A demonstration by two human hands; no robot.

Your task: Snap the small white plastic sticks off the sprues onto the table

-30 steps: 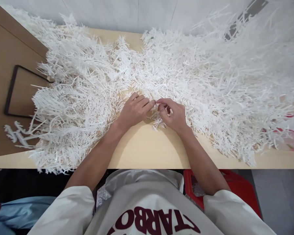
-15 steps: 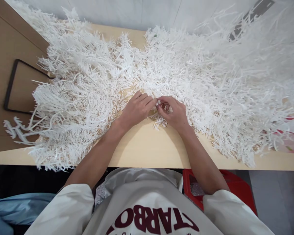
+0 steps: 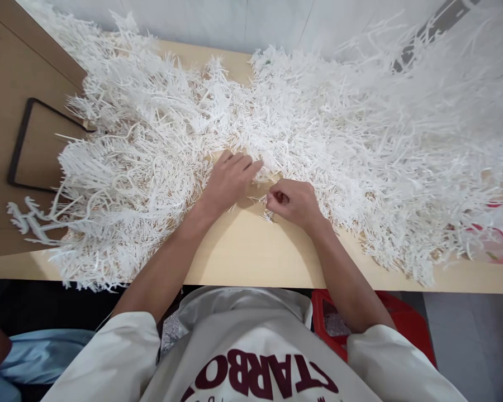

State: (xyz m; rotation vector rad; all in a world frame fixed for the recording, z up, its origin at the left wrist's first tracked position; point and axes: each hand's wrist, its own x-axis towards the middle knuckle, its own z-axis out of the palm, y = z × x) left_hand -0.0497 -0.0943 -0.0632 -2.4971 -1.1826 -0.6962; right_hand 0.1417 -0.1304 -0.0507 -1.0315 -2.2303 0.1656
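Observation:
A big heap of white, thin, branching plastic-looking pieces [image 3: 318, 117] spreads over a pale wooden tabletop [image 3: 255, 251]. At the near edge of the heap, my left hand [image 3: 233, 177] lies palm down, its fingers loosely stretched towards the right and touching the white pieces. My right hand [image 3: 294, 203] is just to its right and a little nearer me, thumb and fingers curled together in a pinch. Whatever sits between those fingertips is too small or hidden to make out. A few loose white pieces [image 3: 269, 216] lie on the wood below the right fingertips.
A brown board or carton wall [image 3: 29, 61] with a black wire loop [image 3: 19, 142] stands at the left. Behind the table is a pale wall [image 3: 276, 22]. A pink-edged clear bag [image 3: 494, 245] lies at the right. Below are a red stool [image 3: 411, 326] and someone's blue clothing [image 3: 46, 354].
My hands have parted from each other. The right has moved down towards me with its fingers curled closer; the left has shifted slightly left. Part of another person's arm now shows at lower left.

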